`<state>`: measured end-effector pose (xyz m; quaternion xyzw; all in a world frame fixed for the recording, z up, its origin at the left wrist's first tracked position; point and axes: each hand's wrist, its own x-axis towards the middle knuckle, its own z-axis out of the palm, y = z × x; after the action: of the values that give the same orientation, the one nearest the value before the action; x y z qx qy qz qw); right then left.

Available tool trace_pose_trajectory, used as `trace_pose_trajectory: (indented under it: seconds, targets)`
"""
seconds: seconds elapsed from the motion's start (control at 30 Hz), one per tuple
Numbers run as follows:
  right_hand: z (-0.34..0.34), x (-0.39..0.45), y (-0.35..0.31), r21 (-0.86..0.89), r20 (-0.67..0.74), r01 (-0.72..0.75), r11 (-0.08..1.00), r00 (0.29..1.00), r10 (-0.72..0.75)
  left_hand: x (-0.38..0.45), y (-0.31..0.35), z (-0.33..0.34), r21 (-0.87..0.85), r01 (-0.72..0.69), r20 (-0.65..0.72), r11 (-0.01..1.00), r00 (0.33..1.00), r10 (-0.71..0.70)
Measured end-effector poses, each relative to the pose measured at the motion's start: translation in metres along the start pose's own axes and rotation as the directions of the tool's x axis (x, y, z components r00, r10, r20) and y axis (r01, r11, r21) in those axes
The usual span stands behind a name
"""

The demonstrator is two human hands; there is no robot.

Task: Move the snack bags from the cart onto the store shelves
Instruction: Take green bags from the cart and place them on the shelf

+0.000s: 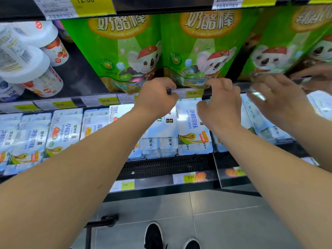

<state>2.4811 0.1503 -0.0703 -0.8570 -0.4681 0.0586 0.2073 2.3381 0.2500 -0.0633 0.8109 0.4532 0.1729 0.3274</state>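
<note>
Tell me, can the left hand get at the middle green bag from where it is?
Probably yes. The left hand is already at the bottom edge of the middle green bag, at the shelf front, and nothing lies between them.

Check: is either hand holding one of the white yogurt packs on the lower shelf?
No. Both the left hand and right hand are at the bottom edge of the middle green snack bag.

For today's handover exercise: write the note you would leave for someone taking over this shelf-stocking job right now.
Left hand: fingers curled at the bottom edge of the middle green bag.
Right hand: the same, at that bag's right corner.
Three green bags stand on the shelf: left bag, middle bag, right bag. Another person's hand, seen beside a mirror panel, is at the right bag.
Done: those three are shelved.
Left: settle the middle bag; the cart is mostly out of view, so check it.
</note>
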Motion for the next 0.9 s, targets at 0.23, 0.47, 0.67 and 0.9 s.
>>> trace_pose_trajectory:
  seconds: [0.23,0.47,0.67,0.9]
  targets:
    - [-0.002,-0.009,-0.016,0.082,-0.007,0.085,0.993,0.996,-0.085,-0.026,-0.011,-0.025,-0.134,0.129,-0.303,0.982,0.939,-0.165]
    - [0.008,-0.014,-0.061,0.14,0.069,0.169,0.976,0.981,-0.179,-0.04,-0.053,-0.067,-0.213,0.243,-0.263,0.947,0.919,-0.295]
    - [0.016,-0.02,-0.078,0.126,0.154,0.188,0.974,0.966,-0.207,-0.034,-0.06,-0.077,-0.227,0.281,-0.135,0.932,0.939,-0.316]
    - [0.02,-0.038,-0.098,0.126,0.208,0.286,0.95,0.929,-0.307,-0.076,-0.065,-0.079,-0.255,0.345,-0.17,0.903,0.904,-0.393]
